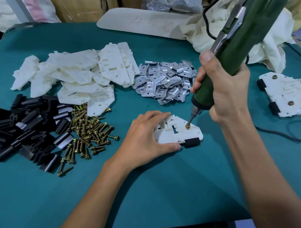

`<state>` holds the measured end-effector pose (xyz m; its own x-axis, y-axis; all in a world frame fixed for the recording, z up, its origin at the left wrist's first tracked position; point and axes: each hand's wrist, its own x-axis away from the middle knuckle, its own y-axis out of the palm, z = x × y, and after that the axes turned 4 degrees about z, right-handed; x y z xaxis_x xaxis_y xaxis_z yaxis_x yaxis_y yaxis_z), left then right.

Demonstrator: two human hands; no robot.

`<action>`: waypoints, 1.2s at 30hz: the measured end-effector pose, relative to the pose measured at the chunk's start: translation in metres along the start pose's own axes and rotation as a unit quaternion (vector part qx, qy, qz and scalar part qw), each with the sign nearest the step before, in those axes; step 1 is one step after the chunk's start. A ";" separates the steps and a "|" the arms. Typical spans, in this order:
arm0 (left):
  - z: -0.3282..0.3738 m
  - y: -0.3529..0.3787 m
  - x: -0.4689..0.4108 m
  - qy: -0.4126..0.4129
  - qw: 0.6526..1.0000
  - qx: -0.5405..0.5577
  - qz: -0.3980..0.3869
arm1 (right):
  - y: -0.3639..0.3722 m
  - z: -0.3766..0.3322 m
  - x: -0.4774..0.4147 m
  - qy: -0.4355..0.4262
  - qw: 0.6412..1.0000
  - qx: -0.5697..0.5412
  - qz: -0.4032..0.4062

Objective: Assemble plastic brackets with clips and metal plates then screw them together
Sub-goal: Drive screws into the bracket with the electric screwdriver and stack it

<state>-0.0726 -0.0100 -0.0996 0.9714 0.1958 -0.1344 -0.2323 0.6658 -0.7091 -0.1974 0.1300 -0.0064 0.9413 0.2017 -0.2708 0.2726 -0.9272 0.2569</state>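
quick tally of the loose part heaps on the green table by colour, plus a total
white plastic brackets: 1 heap
black clips: 1 heap
brass screws: 1 heap
silver metal plates: 1 heap
total: 4 heaps
left out: the bracket being screwed and the finished stack at the right

Left hand (pixel 145 138), palm down, spans the bracket (pixel 193 131) between fingers and thumb; right hand (pixel 225 90), forearm raised, fist closed around the screwdriver (pixel 241 43), thumb up along its body.
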 end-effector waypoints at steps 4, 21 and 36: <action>0.001 0.000 0.000 -0.001 1.000 -0.001 -0.003 | -0.002 0.000 -0.002 -0.027 0.997 0.053 -0.039; 0.001 0.000 0.000 -0.001 1.000 -0.007 0.009 | 0.002 0.013 -0.002 -0.051 0.998 0.022 -0.012; 0.000 0.004 -0.002 -0.020 0.998 -0.052 -0.009 | 0.007 0.015 0.004 -0.059 0.996 0.057 -0.021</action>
<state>-0.0758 -0.0081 -0.1021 0.9719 0.2157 -0.0946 -0.2071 0.5917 -0.7791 -0.1943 0.1191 -0.0200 0.8978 0.2093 -0.3875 0.2811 -0.9497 0.1383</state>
